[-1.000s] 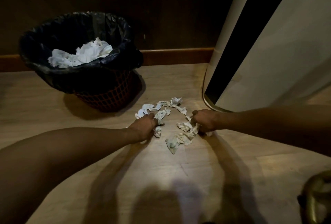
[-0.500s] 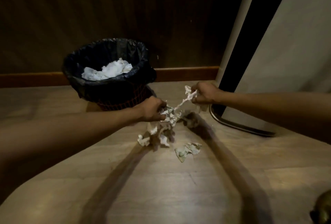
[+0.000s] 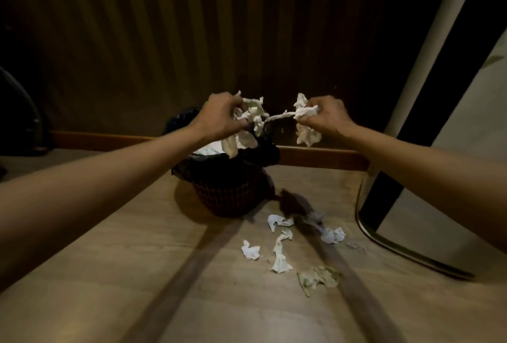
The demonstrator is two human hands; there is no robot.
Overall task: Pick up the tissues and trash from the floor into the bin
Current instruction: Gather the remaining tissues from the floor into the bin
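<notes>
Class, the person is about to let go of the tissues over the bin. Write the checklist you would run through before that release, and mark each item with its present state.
1. Left hand grips its tissue wad: ok.
2. Right hand grips its tissue wad: ok.
3. Left wad hangs over the bin opening: ok, as far as this view shows.
4. Right wad over the opening: not ok; it hangs to the right of the rim.
5. The wads are separate: not ok; a twisted tissue strand links them.
6. Floor cleared: not ok; scraps remain on the wooden floor.
7. Room left in the bin: cannot tell.
</notes>
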